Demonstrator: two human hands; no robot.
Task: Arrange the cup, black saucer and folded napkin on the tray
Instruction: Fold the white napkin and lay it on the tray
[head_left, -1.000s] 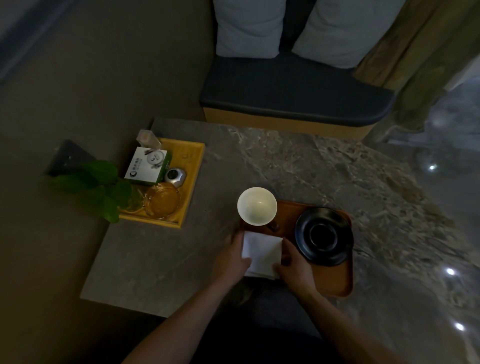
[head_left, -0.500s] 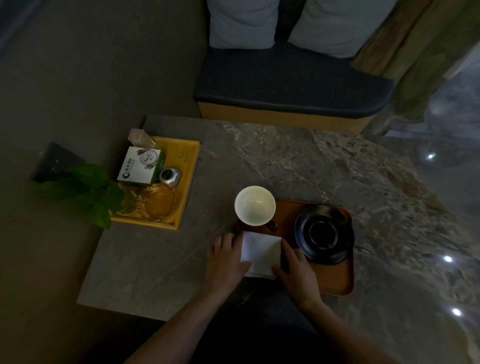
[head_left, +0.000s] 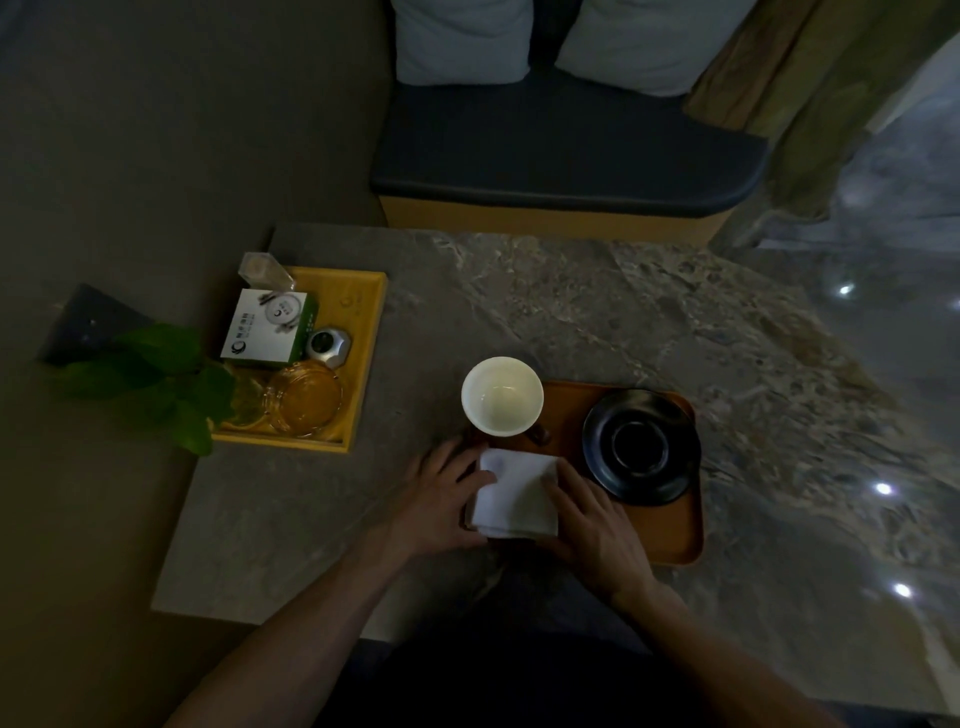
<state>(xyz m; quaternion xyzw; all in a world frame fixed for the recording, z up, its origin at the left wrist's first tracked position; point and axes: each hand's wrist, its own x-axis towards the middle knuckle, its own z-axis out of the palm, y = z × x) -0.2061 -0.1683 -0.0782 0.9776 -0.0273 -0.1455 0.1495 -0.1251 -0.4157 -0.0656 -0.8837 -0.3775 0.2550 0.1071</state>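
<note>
An orange-brown tray (head_left: 670, 540) lies on the marble table near its front edge. A white cup (head_left: 502, 395) stands upright at the tray's far left corner. A black saucer (head_left: 641, 447) rests on the tray's right half. A white folded napkin (head_left: 517, 493) lies flat on the tray's near left part. My left hand (head_left: 441, 499) presses on the napkin's left edge, with the thumb on top of it. My right hand (head_left: 592, 519) lies flat on its right edge. Both hands have fingers spread on the cloth.
A yellow tray (head_left: 363, 332) at the table's left holds a green-and-white box (head_left: 267, 327), a glass ashtray (head_left: 306, 395), a small silver object (head_left: 328, 347) and a clear container (head_left: 262, 270). A green plant (head_left: 156, 374) overhangs its left side. A cushioned bench (head_left: 566, 145) stands behind the table.
Both hands have slid a little over the napkin, the left thumb now lying on top of it. The cup and saucer have not moved.
</note>
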